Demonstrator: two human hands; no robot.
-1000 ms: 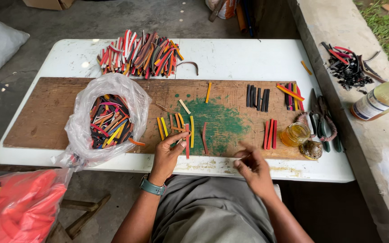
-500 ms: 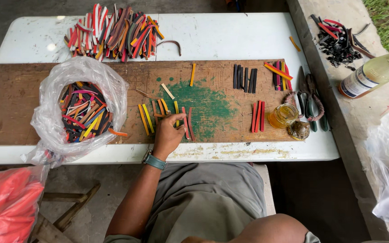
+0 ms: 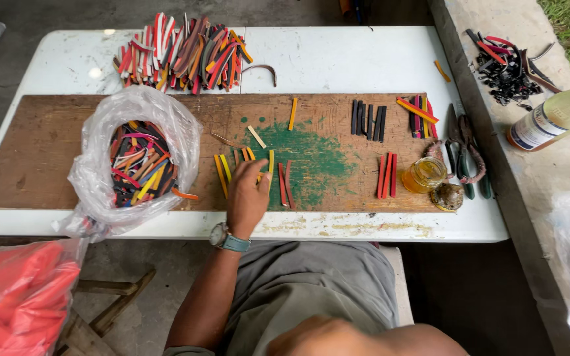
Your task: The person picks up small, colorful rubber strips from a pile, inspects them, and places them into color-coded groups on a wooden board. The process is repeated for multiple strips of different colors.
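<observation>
My left hand [image 3: 248,198], with a wristwatch, lies on the wooden board [image 3: 41,151]. Its fingers rest flat on a short row of yellow and orange strips [image 3: 222,173], and nothing shows in its grip. Two red-brown strips [image 3: 285,184] lie just right of the thumb, on the green paint patch [image 3: 311,161]. A clear plastic bag of mixed coloured strips [image 3: 136,161] sits to the hand's left. My right hand is out of view; only a bit of arm or knee shows at the bottom edge.
A big heap of coloured strips [image 3: 179,53] lies on the white table [image 3: 338,56] behind the board. Black strips [image 3: 367,120], red strips [image 3: 386,175], a yellow jar [image 3: 423,175], pliers [image 3: 463,148], a bottle [image 3: 555,118] and a red bag [image 3: 18,300] are around.
My right hand has left the board and gone out of view. My left hand stays at the yellow and orange strips, now with its fingers laid flat.
</observation>
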